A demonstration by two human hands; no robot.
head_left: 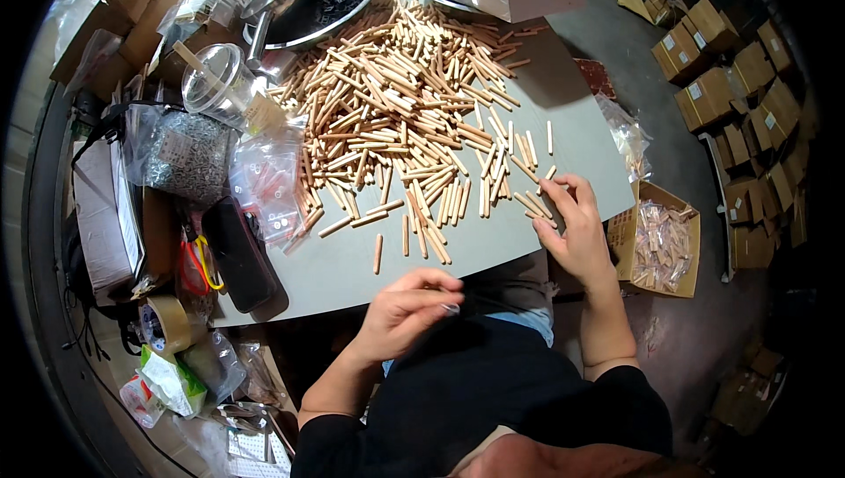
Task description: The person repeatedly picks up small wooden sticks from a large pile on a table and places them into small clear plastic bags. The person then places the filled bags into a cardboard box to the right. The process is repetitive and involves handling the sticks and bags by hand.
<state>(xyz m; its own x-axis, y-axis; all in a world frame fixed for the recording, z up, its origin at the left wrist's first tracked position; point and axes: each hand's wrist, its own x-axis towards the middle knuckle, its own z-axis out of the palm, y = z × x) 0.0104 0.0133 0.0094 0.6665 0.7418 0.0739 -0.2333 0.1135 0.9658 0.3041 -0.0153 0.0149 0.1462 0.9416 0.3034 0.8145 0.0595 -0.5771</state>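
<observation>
A large heap of wooden dowels (pixel 396 91) spreads over the grey table (pixel 343 293), with loose ones along its near and right edges. My right hand (pixel 576 227) is at the right of the heap, thumb and fingertips apart around a few loose dowels (pixel 535 205). Off the table's front edge, my left hand (pixel 409 311) is closed in a pinch. A small shiny, whitish bit shows at its fingertips, too small to name.
Left of the heap lie clear zip bags (pixel 268 183), a bag of screws (pixel 185 152), a plastic cup (pixel 216 82), a phone (pixel 238 253), scissors (pixel 198 262) and tape (pixel 167 324). A metal bowl (pixel 373 3) holds black pieces. A carton of packed dowels (pixel 623 245) stands right.
</observation>
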